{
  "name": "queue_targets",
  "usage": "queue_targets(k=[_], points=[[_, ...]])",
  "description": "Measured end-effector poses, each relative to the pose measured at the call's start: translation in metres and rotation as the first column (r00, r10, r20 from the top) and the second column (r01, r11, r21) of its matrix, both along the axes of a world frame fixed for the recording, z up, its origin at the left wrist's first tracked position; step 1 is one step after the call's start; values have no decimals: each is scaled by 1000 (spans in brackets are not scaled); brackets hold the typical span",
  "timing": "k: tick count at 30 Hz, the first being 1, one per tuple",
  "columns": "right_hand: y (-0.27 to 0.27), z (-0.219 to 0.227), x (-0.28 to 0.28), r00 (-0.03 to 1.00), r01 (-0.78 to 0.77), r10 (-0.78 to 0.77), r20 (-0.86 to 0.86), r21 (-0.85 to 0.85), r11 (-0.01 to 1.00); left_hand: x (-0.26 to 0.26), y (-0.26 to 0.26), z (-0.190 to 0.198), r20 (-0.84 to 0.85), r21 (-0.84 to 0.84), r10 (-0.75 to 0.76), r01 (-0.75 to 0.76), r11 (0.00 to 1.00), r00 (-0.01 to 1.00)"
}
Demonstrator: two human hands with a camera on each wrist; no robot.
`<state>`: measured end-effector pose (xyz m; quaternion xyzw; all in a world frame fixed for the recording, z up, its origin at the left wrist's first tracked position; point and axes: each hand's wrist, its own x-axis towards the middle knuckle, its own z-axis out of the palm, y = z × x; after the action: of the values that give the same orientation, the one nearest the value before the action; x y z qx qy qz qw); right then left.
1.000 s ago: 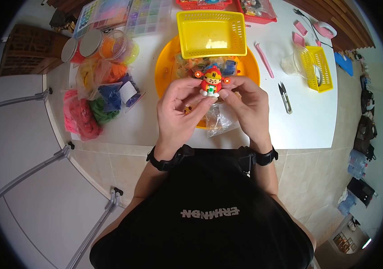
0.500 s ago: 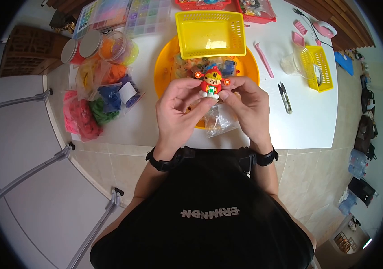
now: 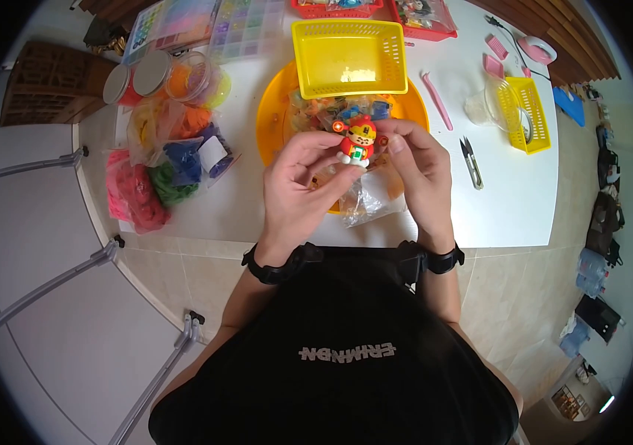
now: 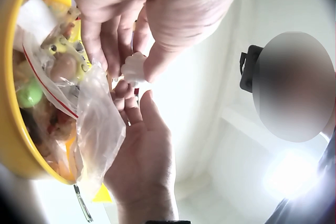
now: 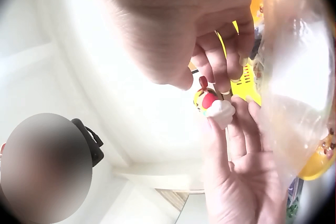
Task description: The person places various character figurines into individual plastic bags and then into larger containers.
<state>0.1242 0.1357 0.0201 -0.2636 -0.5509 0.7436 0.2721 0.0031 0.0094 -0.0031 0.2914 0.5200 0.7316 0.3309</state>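
Observation:
A small toy figurine (image 3: 360,144) with a yellow face, red hat and clothes, and a white base faces up in the head view. My left hand (image 3: 302,175) pinches it low down, thumb against the white base (image 4: 135,68). On the other side, my right hand (image 3: 422,165) has its thumb at the round red disc (image 5: 203,82) by the figurine's hat, with curled fingers behind. Both hands are over a round orange-yellow tray (image 3: 270,111) of small bagged pieces. A clear plastic bag (image 3: 373,199) lies below the figurine.
A yellow basket (image 3: 350,63) overlaps the tray's far side. Bagged coloured materials (image 3: 138,194) and lidded jars (image 3: 155,73) stand left. Thread snips (image 3: 472,162), pink tweezers (image 3: 437,101), a plastic cup (image 3: 485,110) and another yellow basket (image 3: 539,133) lie right.
The figurine has shifted slightly right and tilted. My right hand has moved a little right, its thumb going from the base up to the red disc. The left hand keeps its pinch.

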Motion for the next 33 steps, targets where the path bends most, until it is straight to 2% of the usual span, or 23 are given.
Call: queue_targets(k=[6,7,9,12,16,23,27,33], points=[[10,-3,4,996,-62,51,70,165,984,2,7,3,-146,-85,-81,69,994,986],[12,-2,5,997,-50,38,72,173,984,1,7,6,-278,-137,-89,53,989,956],[17,-1,7,998,3,-13,57,164,986,0,4,20,-523,-233,-121,-5,973,843],[25,0,11,993,115,-117,18,109,987,5,5,37,-843,-242,-160,-97,965,514],[33,-3,14,979,193,-201,32,175,965,24,10,48,-839,-434,-360,-106,895,408],[38,-5,21,970,234,-242,27,175,957,48,23,23,-857,-487,-446,-123,865,259],[37,-6,22,971,230,-239,26,189,955,50,27,16,-872,-463,-415,-161,872,257],[35,-3,19,971,225,-235,35,185,957,43,26,12,-894,-372,-309,-152,916,325]])
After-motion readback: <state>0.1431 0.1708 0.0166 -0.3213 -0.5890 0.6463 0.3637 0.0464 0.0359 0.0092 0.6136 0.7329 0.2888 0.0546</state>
